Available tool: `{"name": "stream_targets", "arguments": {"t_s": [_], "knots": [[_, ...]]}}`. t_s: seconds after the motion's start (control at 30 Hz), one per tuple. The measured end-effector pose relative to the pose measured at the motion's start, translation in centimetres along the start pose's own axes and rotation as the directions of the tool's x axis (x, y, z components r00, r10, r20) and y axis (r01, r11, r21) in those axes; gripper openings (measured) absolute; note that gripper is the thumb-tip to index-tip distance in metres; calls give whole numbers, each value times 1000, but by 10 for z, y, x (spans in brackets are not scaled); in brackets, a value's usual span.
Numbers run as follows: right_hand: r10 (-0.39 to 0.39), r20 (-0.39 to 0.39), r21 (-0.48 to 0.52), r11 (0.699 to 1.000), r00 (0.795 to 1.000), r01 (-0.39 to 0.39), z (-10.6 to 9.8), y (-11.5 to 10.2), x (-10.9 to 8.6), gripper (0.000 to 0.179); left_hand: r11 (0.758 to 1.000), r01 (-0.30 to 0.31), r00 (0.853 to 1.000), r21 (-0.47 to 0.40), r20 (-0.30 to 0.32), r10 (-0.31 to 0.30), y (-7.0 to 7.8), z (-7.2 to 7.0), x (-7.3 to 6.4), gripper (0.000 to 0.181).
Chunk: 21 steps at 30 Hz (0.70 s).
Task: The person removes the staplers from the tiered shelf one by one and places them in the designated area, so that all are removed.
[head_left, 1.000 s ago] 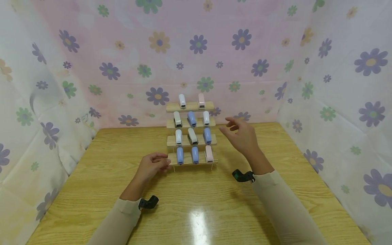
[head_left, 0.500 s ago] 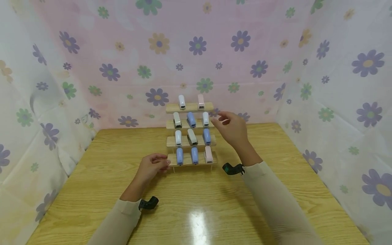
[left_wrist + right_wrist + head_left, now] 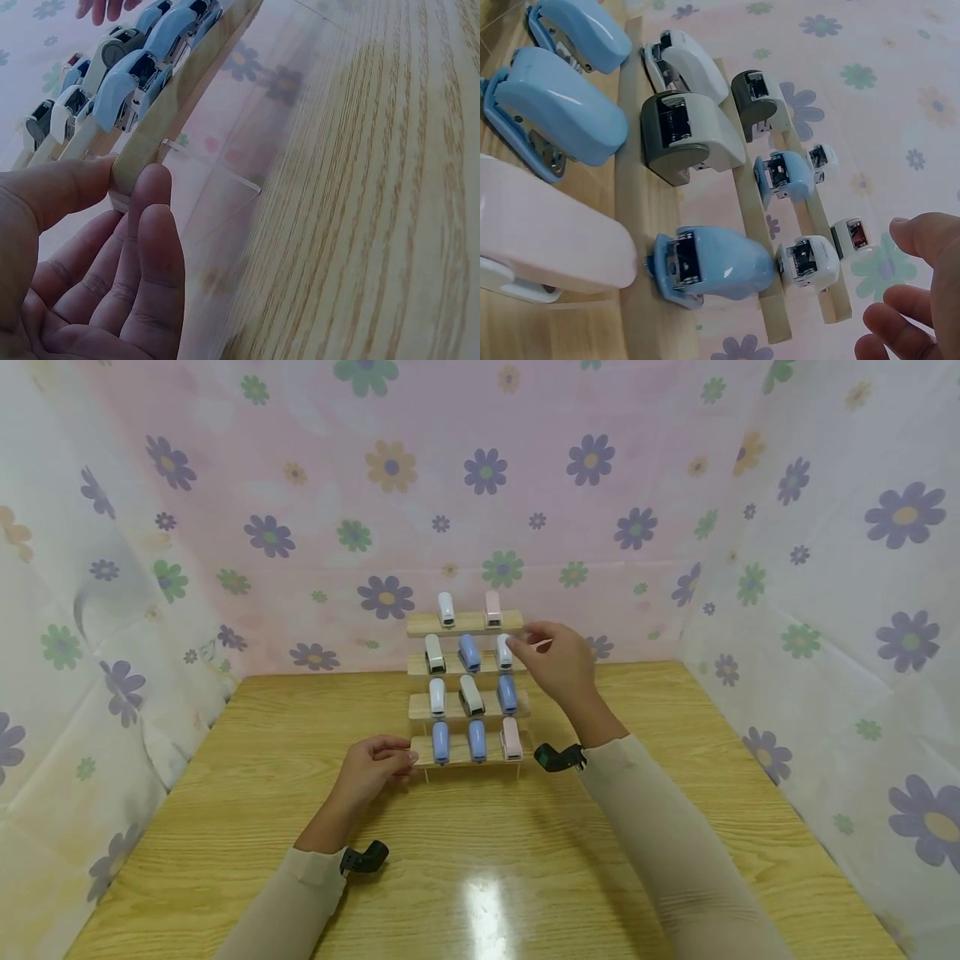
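A four-tier wooden display rack (image 3: 420, 706) carries several mini staplers in blue, white, grey-white and pink. In the left wrist view, my left hand (image 3: 97, 255) pinches the end of the lowest shelf (image 3: 154, 131), thumb on one face and fingers on the other. My right hand (image 3: 558, 664) is at the rack's upper right, thumb and fingers spread apart around nothing. Its thumb tip overlaps the white stapler (image 3: 504, 652) on the second tier from the top in the head view. From the right wrist, a gap shows between the fingers (image 3: 907, 330) and that white stapler (image 3: 810, 262).
On the top tier sit a white stapler (image 3: 446, 609) and a pink stapler (image 3: 492, 609). The lowest tier holds two blue staplers and a pink stapler (image 3: 512, 739). The rack stands on a wood-grain table (image 3: 300, 710), with flower-print cloth (image 3: 315, 468) behind and at both sides.
My right hand has moved left and toward the back, closer to the white stapler on the second tier from the top. My left hand keeps its place at the lowest shelf.
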State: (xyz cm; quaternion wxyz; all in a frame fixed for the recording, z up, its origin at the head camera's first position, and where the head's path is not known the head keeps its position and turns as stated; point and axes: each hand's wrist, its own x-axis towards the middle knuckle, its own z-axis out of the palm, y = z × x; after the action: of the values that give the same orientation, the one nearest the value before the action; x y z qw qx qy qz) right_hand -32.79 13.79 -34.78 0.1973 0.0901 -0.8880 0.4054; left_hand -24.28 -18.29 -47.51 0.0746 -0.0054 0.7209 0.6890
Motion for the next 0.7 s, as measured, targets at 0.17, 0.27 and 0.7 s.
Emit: {"name": "stream_targets", "arguments": {"t_s": [0.17,0.27,0.7], "knots": [[-2,-3,1,1000,1000,2,2,-6,9,52,1000,-2,1000,-5,0,2,1,1,-1,41],[9,-5,12,1000,1000,-9,3,-11,13,51,1000,-1,1000,-10,1,1,1,1,-1,41],[88,8,-18,996,996,-87,18,-25,28,53,1000,9,1000,-5,-2,-9,-1,0,1,39]]}}
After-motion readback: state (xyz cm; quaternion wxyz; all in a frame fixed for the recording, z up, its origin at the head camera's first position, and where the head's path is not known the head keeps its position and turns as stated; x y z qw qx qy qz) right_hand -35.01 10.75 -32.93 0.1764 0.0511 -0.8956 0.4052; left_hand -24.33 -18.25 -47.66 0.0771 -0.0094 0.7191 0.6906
